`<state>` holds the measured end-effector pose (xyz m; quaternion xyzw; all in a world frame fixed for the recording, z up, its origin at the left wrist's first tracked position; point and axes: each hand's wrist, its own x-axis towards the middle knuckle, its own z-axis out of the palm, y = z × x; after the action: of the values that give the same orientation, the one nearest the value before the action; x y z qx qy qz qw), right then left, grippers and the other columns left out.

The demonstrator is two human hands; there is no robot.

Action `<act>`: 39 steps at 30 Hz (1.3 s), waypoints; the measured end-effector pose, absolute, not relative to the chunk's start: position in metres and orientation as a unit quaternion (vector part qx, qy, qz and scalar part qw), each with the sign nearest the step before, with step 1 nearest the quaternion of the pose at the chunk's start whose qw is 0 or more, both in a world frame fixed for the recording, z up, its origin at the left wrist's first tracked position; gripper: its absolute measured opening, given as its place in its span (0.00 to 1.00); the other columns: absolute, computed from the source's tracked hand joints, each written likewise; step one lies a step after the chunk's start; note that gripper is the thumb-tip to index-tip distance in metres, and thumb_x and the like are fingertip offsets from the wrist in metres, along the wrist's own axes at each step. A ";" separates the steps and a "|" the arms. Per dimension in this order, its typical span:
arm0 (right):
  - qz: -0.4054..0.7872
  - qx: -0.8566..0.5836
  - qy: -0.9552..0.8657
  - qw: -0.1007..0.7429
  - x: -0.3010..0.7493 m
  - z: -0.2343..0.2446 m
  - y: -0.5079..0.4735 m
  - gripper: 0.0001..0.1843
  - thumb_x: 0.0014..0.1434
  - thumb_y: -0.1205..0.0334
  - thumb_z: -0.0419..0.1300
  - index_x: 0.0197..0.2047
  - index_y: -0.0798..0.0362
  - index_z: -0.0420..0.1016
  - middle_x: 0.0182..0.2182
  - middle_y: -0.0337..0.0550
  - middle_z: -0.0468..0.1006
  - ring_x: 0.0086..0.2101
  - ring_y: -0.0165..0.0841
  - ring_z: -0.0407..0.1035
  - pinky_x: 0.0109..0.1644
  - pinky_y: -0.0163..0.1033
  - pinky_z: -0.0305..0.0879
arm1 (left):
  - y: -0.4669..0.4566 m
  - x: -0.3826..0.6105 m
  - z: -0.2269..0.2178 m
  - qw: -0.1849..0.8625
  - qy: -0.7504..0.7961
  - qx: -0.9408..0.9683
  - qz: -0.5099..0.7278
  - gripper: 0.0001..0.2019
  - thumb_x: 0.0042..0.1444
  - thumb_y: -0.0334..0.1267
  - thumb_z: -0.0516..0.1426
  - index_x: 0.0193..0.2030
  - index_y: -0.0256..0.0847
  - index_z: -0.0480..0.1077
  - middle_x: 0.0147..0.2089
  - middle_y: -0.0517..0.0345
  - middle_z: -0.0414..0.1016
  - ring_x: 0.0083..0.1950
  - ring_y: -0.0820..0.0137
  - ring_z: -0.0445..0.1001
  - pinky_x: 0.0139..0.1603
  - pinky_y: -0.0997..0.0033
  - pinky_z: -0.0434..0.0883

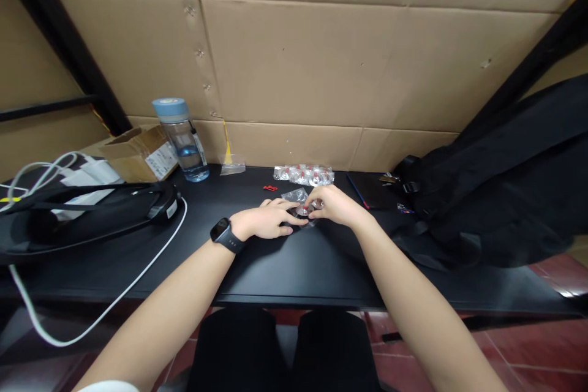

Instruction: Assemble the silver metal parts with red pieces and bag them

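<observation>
A small round clear piece with a red spot [302, 211] lies on the black table, on or beside crinkled clear plastic [295, 196]. My right hand [331, 204] bends over this piece from the right, thumb and fingers pinched at its edge. From the left, my left hand [269, 218] rests flat with its fingers stretched out, the fingertips at the piece's near left side. Behind both hands lies a clear pack of similar round pieces [304, 175] with red spots. A small red part [270, 188] sits to the left of the pack.
On the left are a water bottle [186, 141], an open cardboard box [140, 156], a black case [92, 217] and a white cable [151, 272]. A small zip bag [233, 168] lies by the cardboard wall. To the right are a pencil [357, 190] and a black backpack [505, 184].
</observation>
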<state>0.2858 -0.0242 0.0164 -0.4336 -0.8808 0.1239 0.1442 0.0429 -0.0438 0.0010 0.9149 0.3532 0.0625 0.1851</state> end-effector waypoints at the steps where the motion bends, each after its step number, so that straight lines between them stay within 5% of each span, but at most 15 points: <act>1: 0.106 -0.449 -0.873 0.155 0.283 0.014 -0.024 0.13 0.50 0.66 0.75 0.39 0.48 0.83 0.37 0.40 0.81 0.38 0.35 0.73 0.39 0.36 0.61 | -0.044 0.043 0.001 0.181 0.352 0.916 0.065 0.24 0.60 0.39 0.60 0.59 0.74 0.73 0.75 0.62 0.61 0.74 0.44 0.59 0.67 0.27 0.56; 10: -0.038 -0.510 -0.831 0.218 0.259 -0.006 -0.014 0.14 0.57 0.63 0.71 0.46 0.51 0.76 0.45 0.47 0.79 0.47 0.43 0.71 0.49 0.44 0.63 | -0.045 0.044 0.005 0.135 0.357 0.924 -0.001 0.24 0.64 0.37 0.57 0.63 0.72 0.70 0.80 0.67 0.47 0.78 0.46 0.46 0.70 0.28 0.50; 16: 0.079 -0.400 -0.884 0.227 0.268 -0.002 -0.008 0.12 0.55 0.61 0.73 0.42 0.51 0.78 0.43 0.45 0.78 0.46 0.40 0.71 0.52 0.43 0.65 | -0.045 0.043 0.008 0.105 0.342 0.931 0.071 0.28 0.53 0.23 0.54 0.54 0.58 0.76 0.70 0.61 0.66 0.69 0.54 0.64 0.68 0.48 0.61; 18: 0.117 -0.367 -0.887 0.255 0.277 0.004 -0.007 0.05 0.63 0.60 0.66 0.41 0.51 0.78 0.43 0.46 0.79 0.46 0.39 0.71 0.54 0.43 0.65 | -0.045 0.043 0.008 0.093 0.335 0.931 0.110 0.25 0.50 0.23 0.55 0.53 0.51 0.73 0.61 0.56 0.73 0.62 0.57 0.70 0.63 0.54 0.66; 20: 0.133 -0.360 -0.884 0.269 0.286 0.008 -0.007 0.08 0.68 0.67 0.57 0.39 0.52 0.78 0.41 0.45 0.79 0.46 0.37 0.71 0.55 0.43 0.64 | -0.044 0.044 0.008 0.071 0.354 0.922 0.143 0.22 0.50 0.26 0.57 0.53 0.46 0.68 0.52 0.54 0.74 0.54 0.58 0.73 0.56 0.58 0.68; 26: 0.131 -0.425 -0.882 0.156 0.301 0.009 -0.009 0.16 0.51 0.75 0.68 0.42 0.50 0.78 0.49 0.45 0.76 0.54 0.44 0.66 0.58 0.49 0.60 | -0.034 0.047 -0.001 0.014 0.399 0.900 0.175 0.12 0.59 0.42 0.61 0.49 0.46 0.69 0.49 0.54 0.73 0.54 0.57 0.70 0.55 0.56 0.64; 32: 0.148 -0.431 -0.867 0.200 0.296 0.000 -0.005 0.11 0.56 0.58 0.72 0.43 0.46 0.81 0.56 0.47 0.74 0.59 0.48 0.63 0.63 0.57 0.56 | -0.025 0.049 -0.006 0.037 0.419 0.885 0.198 0.05 0.63 0.41 0.59 0.41 0.47 0.76 0.45 0.56 0.76 0.53 0.59 0.71 0.54 0.57 0.63; 35: 0.159 -0.443 -0.851 0.231 0.293 -0.004 0.000 0.04 0.60 0.59 0.68 0.38 0.47 0.83 0.58 0.48 0.73 0.60 0.46 0.65 0.64 0.55 0.56 | -0.022 0.045 -0.003 0.054 0.441 0.872 0.207 0.06 0.62 0.39 0.58 0.37 0.47 0.78 0.43 0.57 0.78 0.51 0.59 0.72 0.53 0.57 0.63; 39: 0.188 -0.475 -0.826 0.237 0.287 -0.003 0.001 0.07 0.59 0.61 0.65 0.31 0.51 0.83 0.55 0.49 0.77 0.57 0.46 0.68 0.60 0.49 0.62 | -0.021 0.036 0.002 0.062 0.480 0.853 0.197 0.08 0.63 0.40 0.57 0.35 0.46 0.77 0.45 0.57 0.80 0.53 0.57 0.72 0.54 0.55 0.63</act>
<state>0.2868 0.0015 -0.0031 -0.4751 -0.8262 0.1880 0.2373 0.0360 -0.0207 0.0022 0.8529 0.4795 0.1968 0.0617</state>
